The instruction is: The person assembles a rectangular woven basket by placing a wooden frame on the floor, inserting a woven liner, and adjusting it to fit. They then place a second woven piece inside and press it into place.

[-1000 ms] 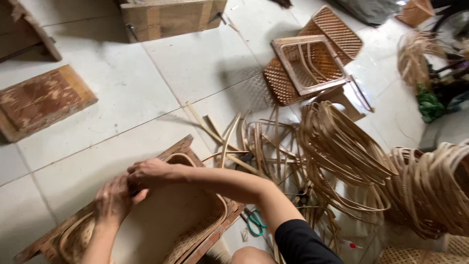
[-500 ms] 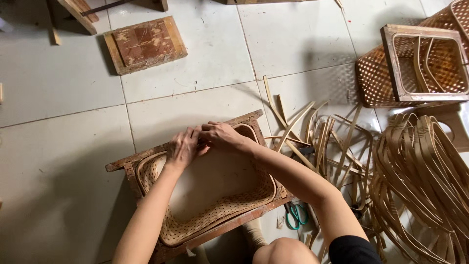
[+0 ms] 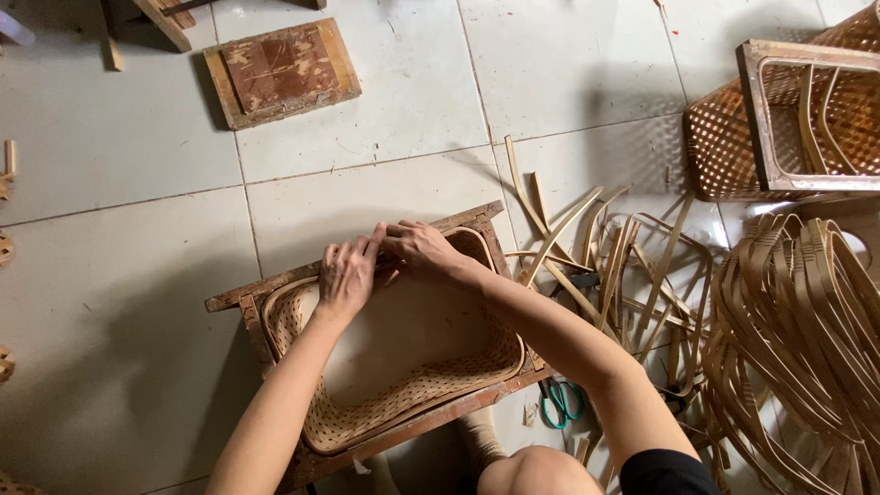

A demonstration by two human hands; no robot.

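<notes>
Floor: pale tiled floor (image 3: 119, 302) fills most of the view; against the earlier frames the camera has swung so the work sits lower and more central, and the tiles to the far side of the hands show more broadly.
Strip pile: the heap of bent cane strips (image 3: 797, 339) lies well to the right of the grip; it is cut off by the right and bottom edges, so its full extent cannot be told.
Basket in frame: the woven basket (image 3: 412, 403) sits inside a wooden frame (image 3: 275, 284), directly beneath both hands; it lies as it did half a second ago. Its near corner is cut off at the bottom edge.
Second basket: a finished lattice basket (image 3: 724, 147) with its own wooden rim stands far off to the upper right of the grip, partly out of view.
Board: a flat worn wooden board (image 3: 280, 69) lies beyond the hands, well apart, closer to the top edge than before.
Loose strips: short split strips (image 3: 559, 229) fan out just right of the grip.
Left hand: the left hand (image 3: 346, 273) rests palm-down on the far rim of the basket, fingers laid flat and together, where it was half a second ago.
Right hand: the right hand (image 3: 423, 247) touches the left at the same rim, fingers curled over the edge; it seems to pinch a rim strip, but the fingertips are hidden and I cannot tell for sure.
Scissors: green-handled scissors (image 3: 557, 403) lie near the right forearm, on the near side of the grip, blades hidden.
</notes>
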